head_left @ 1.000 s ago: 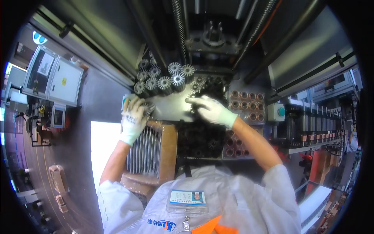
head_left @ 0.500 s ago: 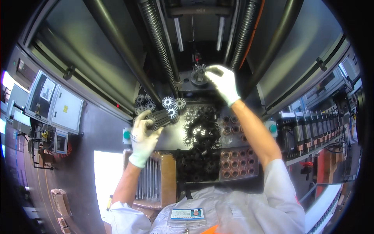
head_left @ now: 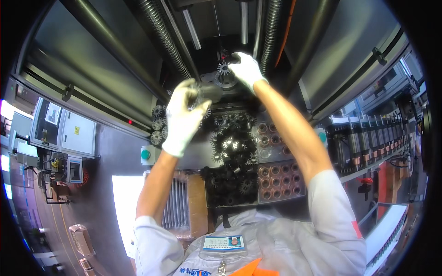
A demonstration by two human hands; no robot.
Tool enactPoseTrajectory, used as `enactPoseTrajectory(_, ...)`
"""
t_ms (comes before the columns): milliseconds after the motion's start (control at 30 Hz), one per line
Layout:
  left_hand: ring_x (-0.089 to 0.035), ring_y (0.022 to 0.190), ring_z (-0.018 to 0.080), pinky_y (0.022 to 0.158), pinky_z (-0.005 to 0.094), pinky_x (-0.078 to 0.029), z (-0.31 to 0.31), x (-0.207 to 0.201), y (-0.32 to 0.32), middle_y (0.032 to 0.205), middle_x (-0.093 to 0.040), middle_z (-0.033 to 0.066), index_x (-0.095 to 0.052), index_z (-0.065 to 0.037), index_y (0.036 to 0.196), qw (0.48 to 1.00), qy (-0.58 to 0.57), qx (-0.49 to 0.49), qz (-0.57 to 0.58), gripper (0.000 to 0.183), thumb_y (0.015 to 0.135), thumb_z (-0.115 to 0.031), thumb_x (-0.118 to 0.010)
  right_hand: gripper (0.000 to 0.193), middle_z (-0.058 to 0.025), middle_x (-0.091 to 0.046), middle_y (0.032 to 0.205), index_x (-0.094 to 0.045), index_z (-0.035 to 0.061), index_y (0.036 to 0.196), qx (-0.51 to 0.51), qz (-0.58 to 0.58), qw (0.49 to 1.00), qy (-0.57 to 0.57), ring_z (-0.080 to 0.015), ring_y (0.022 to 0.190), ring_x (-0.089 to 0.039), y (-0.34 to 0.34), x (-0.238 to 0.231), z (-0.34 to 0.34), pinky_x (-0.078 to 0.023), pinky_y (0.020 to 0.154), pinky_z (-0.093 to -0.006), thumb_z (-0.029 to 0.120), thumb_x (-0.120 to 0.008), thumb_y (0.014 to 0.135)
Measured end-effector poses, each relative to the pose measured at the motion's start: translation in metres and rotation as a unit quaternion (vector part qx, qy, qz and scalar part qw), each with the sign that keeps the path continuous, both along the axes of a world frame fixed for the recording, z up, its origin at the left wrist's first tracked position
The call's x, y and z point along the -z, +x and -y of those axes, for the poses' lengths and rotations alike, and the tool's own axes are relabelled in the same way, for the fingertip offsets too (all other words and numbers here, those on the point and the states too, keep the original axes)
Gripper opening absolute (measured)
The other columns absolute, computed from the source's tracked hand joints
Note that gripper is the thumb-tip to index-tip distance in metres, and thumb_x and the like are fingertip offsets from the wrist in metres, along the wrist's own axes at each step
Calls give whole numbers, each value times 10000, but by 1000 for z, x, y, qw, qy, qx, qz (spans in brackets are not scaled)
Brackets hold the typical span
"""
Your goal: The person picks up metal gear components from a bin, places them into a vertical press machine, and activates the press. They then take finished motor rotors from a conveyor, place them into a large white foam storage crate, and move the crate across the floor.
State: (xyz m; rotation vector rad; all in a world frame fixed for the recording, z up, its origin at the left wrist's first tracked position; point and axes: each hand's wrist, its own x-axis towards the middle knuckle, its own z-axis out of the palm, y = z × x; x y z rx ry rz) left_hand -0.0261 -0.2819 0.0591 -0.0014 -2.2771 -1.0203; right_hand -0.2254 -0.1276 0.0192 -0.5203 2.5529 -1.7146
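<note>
My left hand (head_left: 182,115), in a white glove, is raised left of the press fixture (head_left: 225,82). Its fingers are curled round a dark slotted metal core (head_left: 208,92) that motion smears, so its outline is unclear. At the fixture my right hand (head_left: 247,70), also gloved, has thumb and forefinger at the edge of a star-toothed core (head_left: 223,69), which appears gripped just above the round seat. More slotted cores (head_left: 157,124) stand grouped beyond and left of my left wrist.
Dark toothed cores (head_left: 230,142) are heaped on the metal table. Copper-coloured rings (head_left: 278,181) sit in clear trays to the right. Thick columns and a coiled hose (head_left: 161,37) flank the fixture. Green buttons (head_left: 145,154) are at both sides; a cardboard box (head_left: 198,202) of rods stands nearer.
My left hand has moved up and forward from beside the standing cores toward the fixture, carrying a slotted core. My right fingers have closed in on the core at the fixture. The view has shifted.
</note>
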Motion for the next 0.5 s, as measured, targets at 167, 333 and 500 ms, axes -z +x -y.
enactPoseTrajectory(167, -642, 878, 235, 793, 336, -529, -7, -10, -69, 1121, -651, 145, -595, -7, 924, 993, -85, 10, -87, 311, 723, -41, -831, 380, -211, -654, 1115, -634, 71, 1251, -68, -143, 985, 64, -352, 1068, -638, 87, 18, -55, -499, 942, -454, 249, -641, 916)
enactPoseTrajectory(333, -625, 845, 304, 771, 367, -503, -11, -24, -112, 895, -606, 151, -565, -11, 968, 970, -231, 61, -48, 368, 743, -121, -834, 346, -146, -656, 1113, -651, 74, 1238, -135, 23, 986, 95, -294, 989, -669, 146, 52, -124, -522, 875, -385, 245, -643, 938)
enactPoseTrajectory(500, -666, 897, 298, 789, 379, -507, -5, -48, -129, 927, -660, 172, -578, 1, 1017, 972, -183, 100, 106, 374, 780, -159, -819, 329, -114, -629, 1031, -644, 63, 1247, -167, 45, 982, 71, -182, 824, -677, 173, 56, -146, -514, 707, -340, 195, -641, 945)
